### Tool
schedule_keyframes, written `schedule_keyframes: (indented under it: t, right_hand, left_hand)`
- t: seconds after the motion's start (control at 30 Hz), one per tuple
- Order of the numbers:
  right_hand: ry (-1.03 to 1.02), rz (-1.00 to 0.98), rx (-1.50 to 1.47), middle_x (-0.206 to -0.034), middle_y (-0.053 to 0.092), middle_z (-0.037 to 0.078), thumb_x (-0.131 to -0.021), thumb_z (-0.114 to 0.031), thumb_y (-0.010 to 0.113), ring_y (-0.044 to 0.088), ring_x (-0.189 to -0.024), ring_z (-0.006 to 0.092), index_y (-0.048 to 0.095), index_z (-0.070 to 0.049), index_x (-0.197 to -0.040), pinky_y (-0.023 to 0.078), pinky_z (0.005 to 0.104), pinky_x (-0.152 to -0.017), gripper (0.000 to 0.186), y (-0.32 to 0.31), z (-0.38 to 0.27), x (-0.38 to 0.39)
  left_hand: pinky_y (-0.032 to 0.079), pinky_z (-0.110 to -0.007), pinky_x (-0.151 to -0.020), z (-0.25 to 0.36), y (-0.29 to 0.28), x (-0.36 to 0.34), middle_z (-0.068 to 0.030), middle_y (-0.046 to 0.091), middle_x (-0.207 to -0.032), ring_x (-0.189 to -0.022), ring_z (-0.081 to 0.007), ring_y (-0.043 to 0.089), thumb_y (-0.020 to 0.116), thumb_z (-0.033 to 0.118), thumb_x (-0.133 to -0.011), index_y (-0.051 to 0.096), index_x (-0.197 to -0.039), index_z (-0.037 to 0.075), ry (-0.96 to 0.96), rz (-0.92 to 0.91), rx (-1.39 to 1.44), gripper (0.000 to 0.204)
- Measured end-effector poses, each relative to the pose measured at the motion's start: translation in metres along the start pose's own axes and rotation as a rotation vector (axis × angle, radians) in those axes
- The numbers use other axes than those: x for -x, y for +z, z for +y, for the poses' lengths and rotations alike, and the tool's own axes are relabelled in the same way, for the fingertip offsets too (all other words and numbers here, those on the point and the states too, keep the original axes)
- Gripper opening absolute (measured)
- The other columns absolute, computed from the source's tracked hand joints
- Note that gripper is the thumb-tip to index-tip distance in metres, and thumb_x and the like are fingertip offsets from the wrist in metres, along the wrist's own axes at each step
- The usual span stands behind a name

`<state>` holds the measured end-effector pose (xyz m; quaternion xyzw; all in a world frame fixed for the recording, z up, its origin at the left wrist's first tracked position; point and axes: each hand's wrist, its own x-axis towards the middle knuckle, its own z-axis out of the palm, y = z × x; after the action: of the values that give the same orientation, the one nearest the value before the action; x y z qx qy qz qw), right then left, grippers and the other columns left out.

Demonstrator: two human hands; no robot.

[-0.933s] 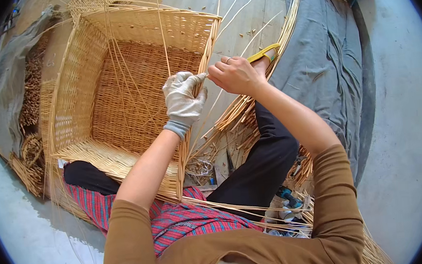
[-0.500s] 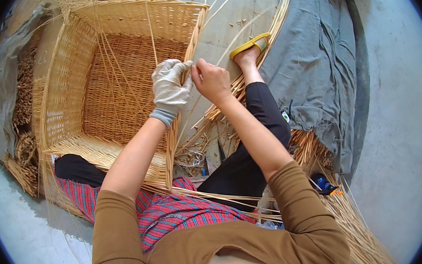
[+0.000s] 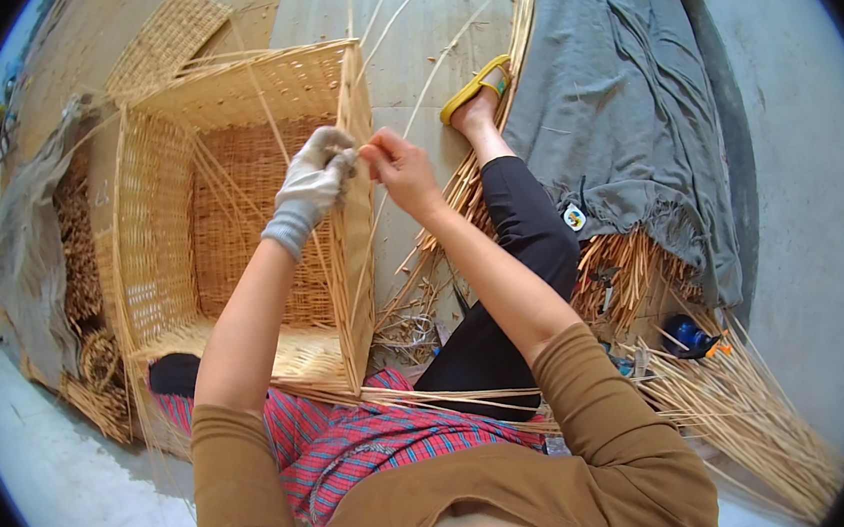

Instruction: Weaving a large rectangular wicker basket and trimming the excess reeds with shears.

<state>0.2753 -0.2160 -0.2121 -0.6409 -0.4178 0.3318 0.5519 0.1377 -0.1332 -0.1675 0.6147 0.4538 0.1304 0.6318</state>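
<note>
Wicker basket [image 3: 154, 237], 1: rectangular, 4-sided, deep; walls pale straw, woven base a deeper brown. Open side faces the view, interior exposed; placed left of centre. Loose strands [image 3: 266, 106], long, thin, pale: several slant across the interior, others extend beyond the rim.

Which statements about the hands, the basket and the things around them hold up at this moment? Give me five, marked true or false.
1. The left hand and the right hand are close together at the rim of the basket. True.
2. Both hands are gloved. False: only the left wears a glove; the right is bare.
3. The slipper is red. False: it is yellow.
4. Sticks show at the lower edge of the grey cloth. True.
5. The basket is to the right of the grey cloth. False: it is to the left of it.
</note>
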Motion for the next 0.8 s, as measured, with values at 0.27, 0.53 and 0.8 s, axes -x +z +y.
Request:
schedule_keyframes:
  t: [0.27,0.53,0.8]
  right_hand:
    - [0.207,-0.046,-0.501,-0.094,0.061,0.004,-0.088,-0.017,0.07,0.06,-0.082,0.0106,0.054,-0.003,-0.11,0.053,0.0253,-0.072,0.03,0.025,0.031,-0.007]
    - [0.29,-0.086,-0.504,-0.09,0.059,0.003,-0.069,-0.008,0.085,0.058,-0.083,0.0126,0.054,-0.003,-0.108,0.052,0.0266,-0.078,0.05,0.039,0.037,-0.022]
    - [0.417,-0.202,-0.367,-0.09,0.06,0.004,-0.061,-0.009,0.09,0.059,-0.082,0.015,0.054,-0.002,-0.103,0.053,0.0296,-0.072,0.055,0.03,0.025,-0.037]
  left_hand:
    - [0.046,-0.02,-0.064,-0.018,0.003,-0.005,0.003,0.065,-0.083,-0.071,-0.0039,0.054,0.063,0.004,-0.093,0.069,-0.104,0.003,0.293,0.228,-0.07,0.012]
    - [0.05,-0.024,-0.067,-0.007,-0.011,-0.005,-0.0041,0.068,-0.081,-0.07,-0.0069,0.058,0.067,0.007,-0.09,0.067,-0.1,0.002,0.225,0.217,-0.358,0.011]
    - [0.049,-0.027,-0.062,0.011,-0.022,-0.001,-0.0056,0.067,-0.074,-0.063,-0.0104,0.058,0.069,0.009,-0.088,0.067,-0.092,0.002,0.24,0.132,-0.48,0.009]
